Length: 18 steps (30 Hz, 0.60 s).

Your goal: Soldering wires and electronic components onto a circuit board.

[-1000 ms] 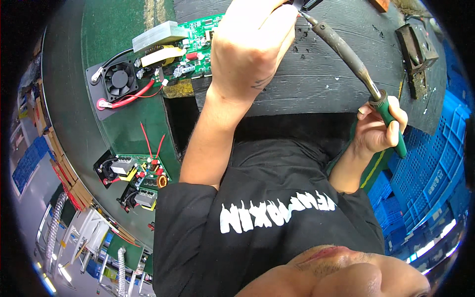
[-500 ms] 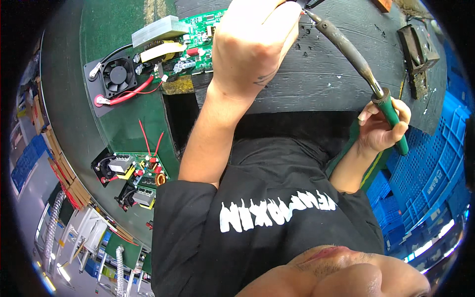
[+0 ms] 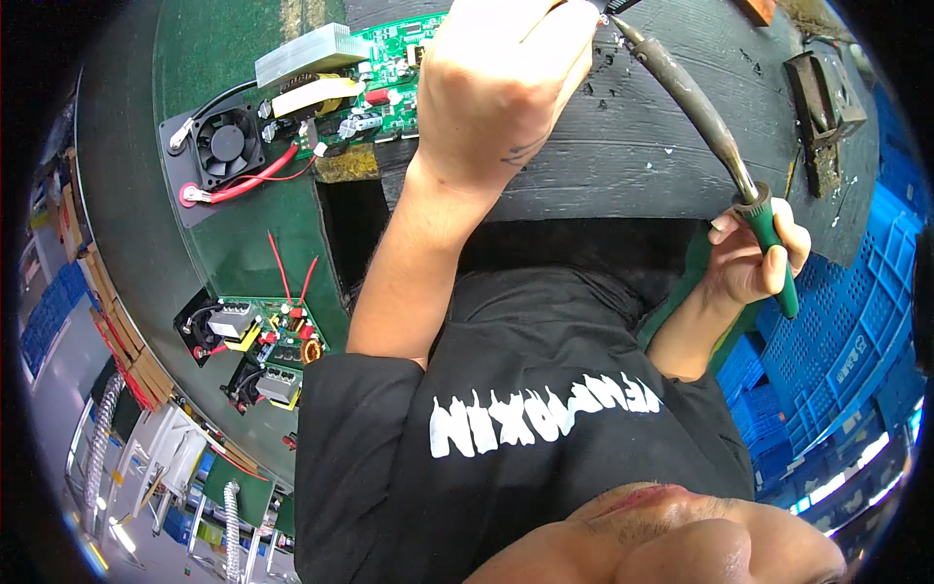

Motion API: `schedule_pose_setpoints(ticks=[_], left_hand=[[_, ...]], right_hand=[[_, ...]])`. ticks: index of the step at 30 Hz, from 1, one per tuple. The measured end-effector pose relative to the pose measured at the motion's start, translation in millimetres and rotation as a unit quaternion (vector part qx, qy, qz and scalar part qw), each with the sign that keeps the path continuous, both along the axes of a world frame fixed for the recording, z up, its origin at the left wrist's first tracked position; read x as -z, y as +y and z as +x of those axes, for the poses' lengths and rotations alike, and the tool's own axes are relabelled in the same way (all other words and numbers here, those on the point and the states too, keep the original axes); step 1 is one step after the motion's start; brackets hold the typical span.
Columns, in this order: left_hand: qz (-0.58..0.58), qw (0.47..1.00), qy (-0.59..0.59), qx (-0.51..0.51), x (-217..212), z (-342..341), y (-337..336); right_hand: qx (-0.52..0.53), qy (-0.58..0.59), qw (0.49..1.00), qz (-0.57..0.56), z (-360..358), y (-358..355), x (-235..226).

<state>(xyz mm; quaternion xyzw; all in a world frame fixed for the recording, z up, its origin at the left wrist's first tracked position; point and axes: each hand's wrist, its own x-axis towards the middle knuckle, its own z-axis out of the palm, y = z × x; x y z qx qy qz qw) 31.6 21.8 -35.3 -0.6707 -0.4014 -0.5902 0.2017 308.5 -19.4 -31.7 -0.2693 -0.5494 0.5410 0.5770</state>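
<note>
My right hand is closed round the green handle of a soldering iron. The iron slants up and to the left, its tip at the top edge close to my left fingertips. My left hand is closed over the right part of a green circuit board, hiding much of it. A small black part shows just past its fingers; what they pinch is hidden. On the board's left side are a silver heat sink, a yellow-wrapped part and a black fan on an end plate with red and black wires.
Two more board assemblies with red wires lie at the lower left on the green bench. A metal iron stand sits at the right of the dark wooden board, which carries solder specks. Blue crates stand beyond on the right.
The soldering iron has shifted slightly; its tip is a little further right and its handle end a little lower. My left hand has hardly moved.
</note>
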Motion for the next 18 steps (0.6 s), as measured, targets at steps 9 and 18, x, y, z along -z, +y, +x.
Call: schedule_pose_setpoints(ticks=[9,18], left_hand=[[0.026,0.999,-0.024,0.013,3.5,0.5,4.5],[0.011,1.0,-0.022,0.012,2.0,0.7,1.6]], right_hand=[[0.01,-0.006,1.0,-0.005,-2.3,0.1,2.3],[0.011,0.001,1.0,-0.005,-4.2,-0.1,4.3]])
